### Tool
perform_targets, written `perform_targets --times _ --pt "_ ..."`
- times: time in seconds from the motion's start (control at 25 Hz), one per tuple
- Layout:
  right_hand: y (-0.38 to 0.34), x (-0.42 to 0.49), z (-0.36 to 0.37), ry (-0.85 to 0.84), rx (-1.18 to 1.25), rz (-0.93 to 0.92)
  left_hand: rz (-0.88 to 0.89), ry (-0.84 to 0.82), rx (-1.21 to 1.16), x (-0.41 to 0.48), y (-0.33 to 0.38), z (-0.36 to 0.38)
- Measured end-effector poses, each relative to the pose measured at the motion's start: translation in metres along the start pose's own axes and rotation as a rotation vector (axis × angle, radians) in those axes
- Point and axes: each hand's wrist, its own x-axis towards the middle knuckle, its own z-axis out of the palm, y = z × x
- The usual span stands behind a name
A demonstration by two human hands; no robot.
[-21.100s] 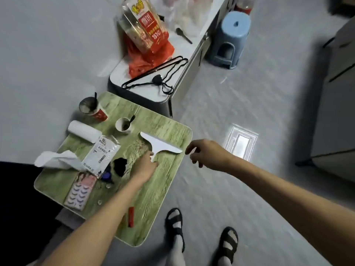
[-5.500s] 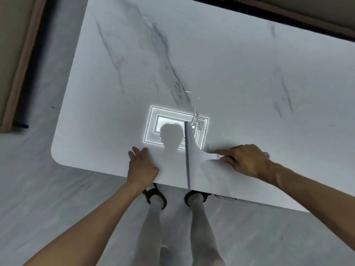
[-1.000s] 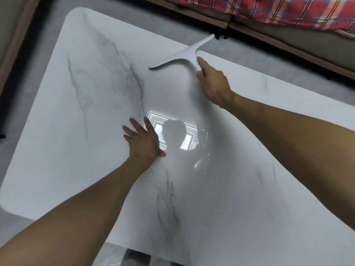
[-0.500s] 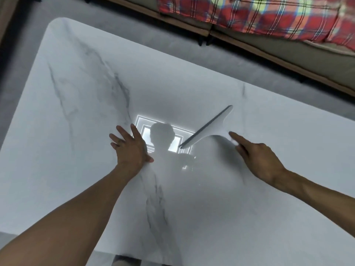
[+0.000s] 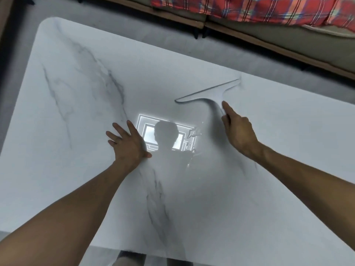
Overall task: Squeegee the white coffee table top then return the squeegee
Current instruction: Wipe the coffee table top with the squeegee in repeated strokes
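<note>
White marble-look coffee table top [image 5: 73, 169] fills most of the view, veined in grey and glossy enough to mirror a ceiling light and the person's silhouette near its middle. On it, right of centre, the white squeegee [image 5: 210, 94] has its long blade edge down on the surface, running diagonally from lower left to upper right, its short handle pointing back toward the person. The right hand [image 5: 237, 131] grips that handle, index finger stretched along it toward the blade, the other fingers curled beneath; how tightly they close is hard to judge, since the handle blurs into the table. The right forearm reaches in from the right edge. The left hand [image 5: 127, 144] lies flat and released on the table, fingers spread, palm down, just left of the reflected light, well apart from the squeegee. Beyond the far table edge lie grey floor [image 5: 119, 22], a wooden sofa base [image 5: 269, 38] and a red plaid blanket [image 5: 249, 7].
</note>
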Motion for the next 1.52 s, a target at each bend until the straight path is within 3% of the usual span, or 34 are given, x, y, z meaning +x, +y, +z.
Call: perform_targets --times 0.24,0.4,0.52,0.6,0.72,0.88,1.0,1.2,1.32,1.4,1.52 --pt "0.043 -0.101 -0.012 -0.161 -0.061 0.000 -0.001 0.009 0.020 -0.004 0.002 -0.001" --pt "0.035 -0.033 -0.041 0.047 0.000 -0.005 -0.009 -0.009 0.020 -0.005 0.002 -0.002" --pt "0.023 0.031 -0.057 0.102 0.224 0.222 -0.007 -0.027 0.013 -0.006 0.003 -0.002" --pt "0.024 0.042 -0.050 0.090 0.172 0.282 -0.016 -0.045 0.001 -0.008 0.003 -0.004" --pt "0.030 0.003 -0.026 0.067 0.104 0.221 -0.021 -0.046 -0.036 -0.016 0.007 -0.011" --pt "0.054 -0.087 -0.001 -0.059 0.023 0.182 0.101 0.079 -0.088 -0.044 0.037 -0.008" --pt "0.060 -0.126 -0.007 -0.146 -0.007 0.169 0.123 -0.035 -0.135 -0.067 0.062 0.004" --pt "0.049 -0.040 -0.050 0.025 -0.019 0.175 0.068 -0.066 -0.090 -0.081 0.063 0.028" --pt "0.031 0.029 -0.053 0.064 0.093 0.281 0.159 -0.096 0.096 -0.077 0.057 0.032" --pt "0.016 0.041 -0.039 0.078 0.145 0.292 0.161 -0.119 0.169 -0.078 0.056 0.028" --pt "0.008 0.013 -0.006 0.089 0.083 0.157 0.144 -0.108 0.137 -0.083 0.063 0.024"
